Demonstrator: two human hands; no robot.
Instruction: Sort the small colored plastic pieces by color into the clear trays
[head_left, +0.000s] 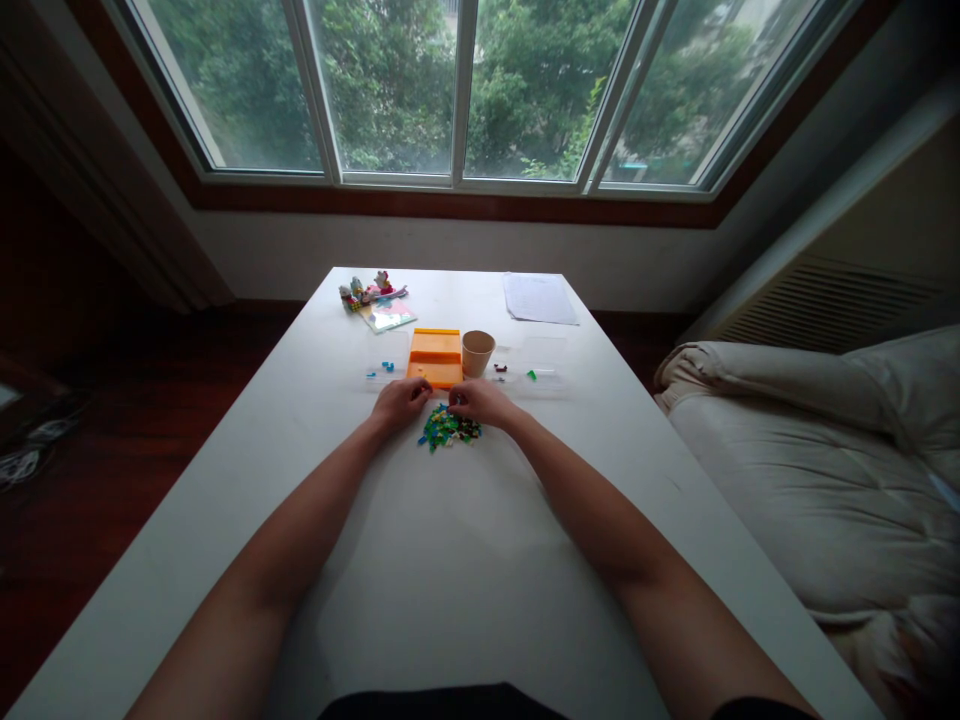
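Note:
A heap of small building bricks point(447, 428), mostly green with blue, yellow, white and dark ones, lies on the white table. My left hand point(401, 404) is closed at the heap's upper left, fingertips pinched together by the front edge of an orange tray point(436, 342). Over the heap's upper right, my right hand point(484, 402) has its fingers drawn together, pointing left. Whatever either pinch holds is too small to make out. Part of the heap is hidden under the right fingers.
Behind my right hand stands a brown paper cup point(478, 352). Clear trays with blue pieces point(387, 366) and a green piece point(532, 376) flank the middle. Farther back are small figures point(364, 292), a card point(388, 316) and paper sheets point(540, 299). A sofa point(787, 480) adjoins the right.

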